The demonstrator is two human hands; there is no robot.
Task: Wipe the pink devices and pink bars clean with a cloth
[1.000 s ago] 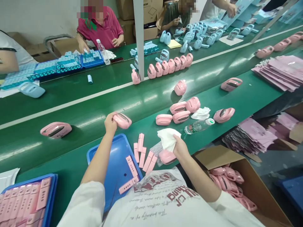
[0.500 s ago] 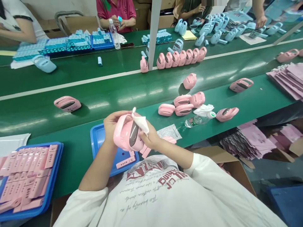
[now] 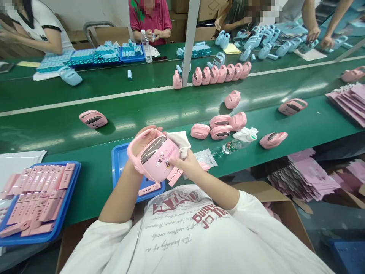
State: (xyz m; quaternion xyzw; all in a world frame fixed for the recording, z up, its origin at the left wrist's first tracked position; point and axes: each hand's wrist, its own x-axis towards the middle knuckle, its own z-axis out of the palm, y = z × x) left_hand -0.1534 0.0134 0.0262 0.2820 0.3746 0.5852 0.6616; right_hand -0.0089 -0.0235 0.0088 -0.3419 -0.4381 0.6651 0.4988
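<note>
A pink plastic device (image 3: 164, 158) with a carry handle, a dark oval window and a cartoon print is held up in front of my chest. My left hand (image 3: 140, 144) supports it from behind on the handle side, its fingers partly hidden. With my right hand (image 3: 188, 164) I grip its right edge, thumb on the printed face, and a white cloth (image 3: 180, 140) is bunched in the same fingers. Below the device lies a blue tray (image 3: 116, 161) with a pink button stick (image 3: 149, 189) in it. More pink sticks (image 3: 174, 177) lie beside the tray.
At left a blue tray (image 3: 74, 179) holds many pink sticks. Several pink devices (image 3: 221, 132) and a water bottle (image 3: 235, 145) are on the right. A metal post (image 3: 190, 42) rises beyond the belt (image 3: 137, 114). Co-workers sit opposite among blue devices (image 3: 70, 76).
The device has turned so its printed face now shows toward me, handle to the left. The cloth has shifted to its upper right edge. The view has swung slightly left.
</note>
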